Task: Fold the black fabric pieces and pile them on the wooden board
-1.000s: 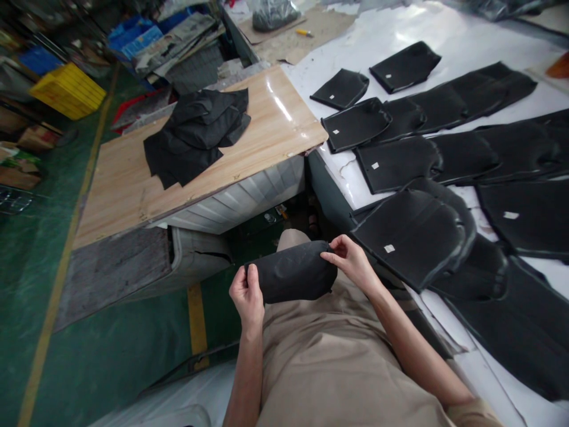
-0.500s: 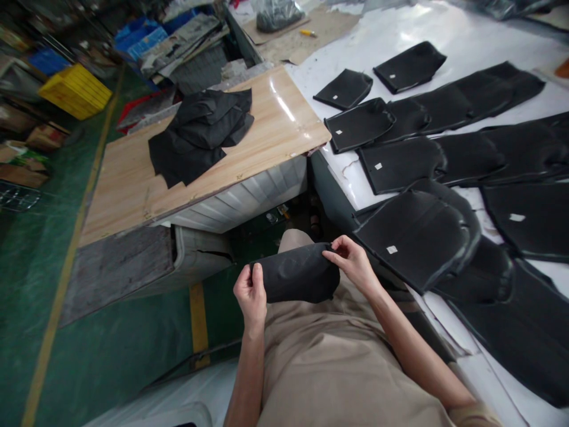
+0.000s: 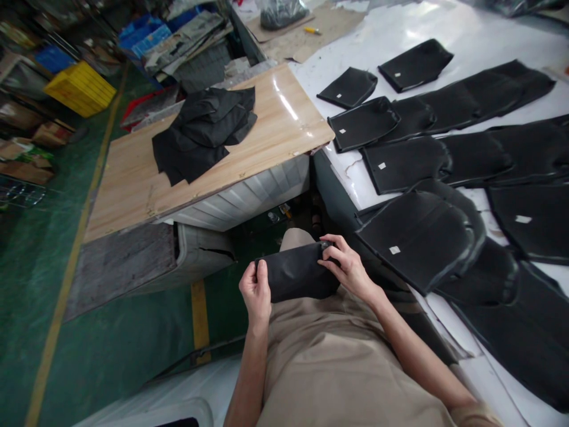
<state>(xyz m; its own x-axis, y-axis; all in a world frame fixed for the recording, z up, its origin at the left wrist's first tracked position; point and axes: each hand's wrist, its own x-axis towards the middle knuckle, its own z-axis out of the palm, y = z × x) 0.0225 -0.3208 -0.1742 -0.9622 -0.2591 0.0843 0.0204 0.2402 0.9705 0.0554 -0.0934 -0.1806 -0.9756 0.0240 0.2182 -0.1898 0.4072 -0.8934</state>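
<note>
A black fabric piece (image 3: 299,274) is stretched between my hands above my lap. My left hand (image 3: 256,292) pinches its left end, thumb on top. At the upper right corner my right hand (image 3: 345,265) grips the edge between thumb and bent fingers, and those fingers cover part of that corner. On the wood-grain board (image 3: 128,172) ahead to the left lies a crumpled pile of similar black pieces (image 3: 204,133). To my right, rows of flat black pieces (image 3: 422,228), several with small white stickers, overlap on the white table (image 3: 311,74).
A yellow crate (image 3: 80,89) and cardboard boxes (image 3: 52,133) stand on the green floor at the left. A grey-white bin (image 3: 249,198) is under the board. On the far table are a plastic bag (image 3: 282,13) and a yellow pen-like object (image 3: 312,30).
My right fingers have curled and shifted their grip at the corner of the fabric piece. Both hands have moved slightly to the right in view, my left a little more. The camera has turned slightly.
</note>
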